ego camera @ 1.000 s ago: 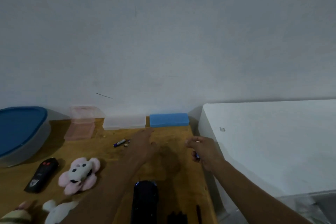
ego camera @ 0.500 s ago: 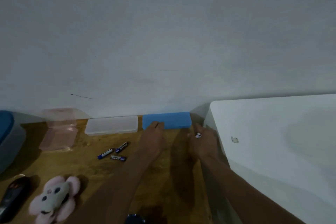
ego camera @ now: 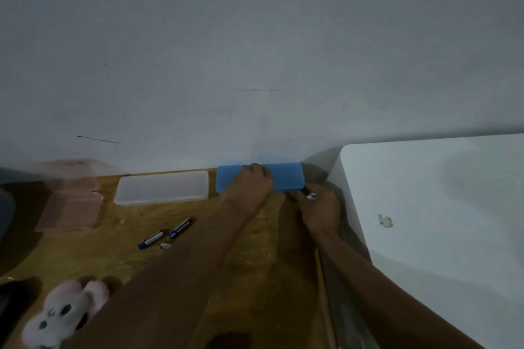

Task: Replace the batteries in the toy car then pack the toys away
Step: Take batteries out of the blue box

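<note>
A flat blue plastic case [ego camera: 286,177] lies against the wall at the back of the wooden table [ego camera: 261,258]. My left hand [ego camera: 249,183] rests on top of the case, fingers curled over its far edge. My right hand [ego camera: 319,208] is at the case's front right corner, fingers closed around a small dark object that looks like batteries [ego camera: 310,195]. Three loose batteries [ego camera: 167,235] lie on the table left of my left forearm. The toy car is out of view.
A clear flat case [ego camera: 163,187] sits left of the blue one, and a pink translucent open case [ego camera: 71,198] further left. A pink plush toy [ego camera: 65,314] lies bottom left. A white cabinet [ego camera: 439,221] stands right of the table.
Both hands have reached forward to the blue case; the left now lies on top of it and the right touches its right corner. The view moved forward, and the car dropped out of sight.
</note>
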`<state>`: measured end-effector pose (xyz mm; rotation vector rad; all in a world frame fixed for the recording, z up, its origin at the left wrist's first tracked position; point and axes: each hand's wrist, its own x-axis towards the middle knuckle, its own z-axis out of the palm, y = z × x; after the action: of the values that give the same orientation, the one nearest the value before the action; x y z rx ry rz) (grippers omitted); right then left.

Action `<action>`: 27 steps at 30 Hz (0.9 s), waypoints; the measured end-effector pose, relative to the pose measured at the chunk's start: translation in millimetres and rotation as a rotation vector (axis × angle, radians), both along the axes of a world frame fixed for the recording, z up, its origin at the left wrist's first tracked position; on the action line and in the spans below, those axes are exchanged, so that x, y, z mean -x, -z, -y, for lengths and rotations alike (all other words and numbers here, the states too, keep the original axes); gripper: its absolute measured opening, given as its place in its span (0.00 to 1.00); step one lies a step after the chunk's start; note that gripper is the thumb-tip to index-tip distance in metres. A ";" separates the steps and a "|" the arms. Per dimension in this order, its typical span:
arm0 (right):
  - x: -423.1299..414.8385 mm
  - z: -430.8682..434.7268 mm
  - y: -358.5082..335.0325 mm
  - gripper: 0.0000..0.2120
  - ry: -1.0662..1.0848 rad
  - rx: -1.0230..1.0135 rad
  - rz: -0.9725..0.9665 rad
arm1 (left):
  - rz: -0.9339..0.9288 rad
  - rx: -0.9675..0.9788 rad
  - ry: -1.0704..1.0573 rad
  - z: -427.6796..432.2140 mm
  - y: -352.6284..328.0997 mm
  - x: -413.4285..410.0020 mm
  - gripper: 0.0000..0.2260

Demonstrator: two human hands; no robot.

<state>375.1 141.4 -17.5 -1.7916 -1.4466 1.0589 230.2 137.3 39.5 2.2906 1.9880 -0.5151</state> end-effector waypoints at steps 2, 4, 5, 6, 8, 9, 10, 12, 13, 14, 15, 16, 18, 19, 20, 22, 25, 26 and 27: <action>0.2 0.1 0.3 0.10 0.006 -0.014 0.005 | -0.120 -0.003 0.113 -4.1 1.0 -4.1 0.22; 0.3 0.6 0.2 0.11 0.005 -0.029 0.015 | -0.221 0.002 0.221 -6.4 1.3 -6.6 0.21; 0.6 0.9 -0.7 0.11 0.008 -0.034 0.013 | -0.250 0.005 0.253 -7.7 2.7 -7.2 0.21; 0.8 0.9 -0.9 0.11 0.015 -0.034 0.006 | -0.268 0.011 0.273 -8.8 4.0 -7.3 0.21; 0.9 0.4 -2.1 0.12 0.019 -0.030 -0.004 | -0.285 0.032 0.303 -9.8 0.9 -7.4 0.20; 1.0 0.2 -1.9 0.12 0.016 -0.027 -0.006 | -0.291 0.041 0.321 -9.7 1.4 -6.7 0.19; 1.4 -0.1 -2.0 0.13 0.012 -0.021 -0.005 | -0.308 0.058 0.333 -9.7 -0.3 -6.7 0.17; 1.6 0.2 -2.9 0.13 0.008 -0.016 0.012 | -0.331 0.022 0.362 -8.3 -9.3 -7.8 0.15; 1.7 0.4 -3.2 0.13 0.014 -0.017 0.013 | -0.345 0.005 0.366 -8.7 -11.6 -7.0 0.14; 1.5 0.6 -2.9 0.13 0.020 -0.020 0.005 | -0.322 0.004 0.370 -9.1 -9.8 -4.5 0.14; 1.3 0.9 -3.1 0.12 0.019 -0.030 -0.004 | -0.268 0.024 0.353 -11.0 -9.3 -1.5 0.14; 1.2 1.7 -4.4 0.12 0.018 -0.032 -0.028 | -0.186 0.049 0.310 -14.1 -11.2 1.2 0.13; 0.6 2.7 -7.1 0.09 0.009 -0.023 -0.066 | -0.050 0.069 0.235 -20.9 -20.8 7.3 0.12; -0.6 2.9 -8.2 0.07 0.000 -0.015 -0.064 | -0.005 0.076 0.210 -23.3 -25.6 10.9 0.11; -1.8 3.0 -9.6 0.05 -0.009 -0.007 -0.059 | 0.036 0.096 0.189 -25.2 -30.1 14.7 0.10; -4.5 2.2 -12.3 0.04 -0.042 0.003 -0.008 | 0.132 0.118 0.156 -29.2 -33.8 23.7 0.07; -8.5 3.5 -18.3 0.07 -0.040 -0.029 0.182 | 0.279 0.156 0.099 -39.3 -34.1 35.0 0.10; -8.8 5.7 -21.9 0.08 -0.016 -0.037 0.226 | 0.317 0.171 0.085 -43.0 -33.0 38.6 0.11; -8.6 8.0 -26.6 0.08 -0.005 -0.038 0.262 | 0.344 0.179 0.076 -46.1 -32.0 41.2 0.11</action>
<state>383.8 133.4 9.1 -1.9567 -1.6129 0.8156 189.0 183.4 71.5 2.1774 1.6320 -0.2675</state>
